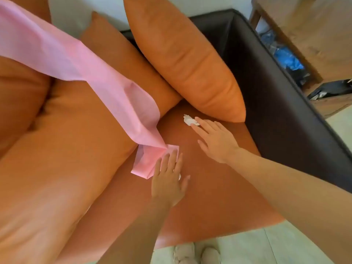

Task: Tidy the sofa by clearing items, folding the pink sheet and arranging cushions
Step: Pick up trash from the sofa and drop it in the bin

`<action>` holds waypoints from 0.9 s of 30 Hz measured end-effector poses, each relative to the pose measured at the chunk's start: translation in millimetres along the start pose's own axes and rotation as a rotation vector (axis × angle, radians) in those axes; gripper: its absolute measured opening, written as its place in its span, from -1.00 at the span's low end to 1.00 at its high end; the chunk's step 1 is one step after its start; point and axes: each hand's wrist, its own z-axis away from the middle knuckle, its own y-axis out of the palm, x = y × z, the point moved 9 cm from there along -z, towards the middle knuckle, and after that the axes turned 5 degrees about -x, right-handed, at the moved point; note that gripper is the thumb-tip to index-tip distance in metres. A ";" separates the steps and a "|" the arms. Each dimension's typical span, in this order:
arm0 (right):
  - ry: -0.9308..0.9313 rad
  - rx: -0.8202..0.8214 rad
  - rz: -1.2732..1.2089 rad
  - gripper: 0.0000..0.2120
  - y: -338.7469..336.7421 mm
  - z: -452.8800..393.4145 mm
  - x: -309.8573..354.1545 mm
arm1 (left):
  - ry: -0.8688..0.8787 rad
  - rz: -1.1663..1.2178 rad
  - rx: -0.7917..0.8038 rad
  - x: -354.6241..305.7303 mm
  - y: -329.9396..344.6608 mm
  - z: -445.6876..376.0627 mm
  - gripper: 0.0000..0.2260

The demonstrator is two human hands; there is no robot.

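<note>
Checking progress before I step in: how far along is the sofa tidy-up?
Barely begun. In hand: the right hand touches a white scrap; the left hand lies flat on the pink sheet. Left: the sheet lies unfolded, and an orange cushion leans askew.

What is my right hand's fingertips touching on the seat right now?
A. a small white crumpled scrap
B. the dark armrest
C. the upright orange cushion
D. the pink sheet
A: the right hand reaches flat across the seat, fingertips on the small white scrap.
</note>
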 end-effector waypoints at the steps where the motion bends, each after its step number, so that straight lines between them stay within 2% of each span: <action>1: -0.017 0.010 0.003 -0.49 12.1 -4.4 -2.1 | 0.014 -0.001 0.021 1.2 9.5 -5.7 -0.42; 7: -0.052 0.075 0.005 -0.48 61.7 -35.5 -6.6 | 0.103 -0.059 0.005 10.0 43.6 -8.9 -0.52; 18: 0.016 0.208 0.027 -0.51 97.9 -61.4 -11.9 | 0.302 0.022 -0.097 18.8 30.0 2.8 -0.53; 23: 0.041 0.257 0.062 -0.49 92.5 -45.3 -16.1 | 0.367 -0.092 -0.154 20.9 33.5 10.1 -0.71; 27: 0.015 0.276 0.026 -0.46 83.7 -25.1 -10.4 | 0.331 -0.032 -0.229 20.0 27.3 16.6 -0.88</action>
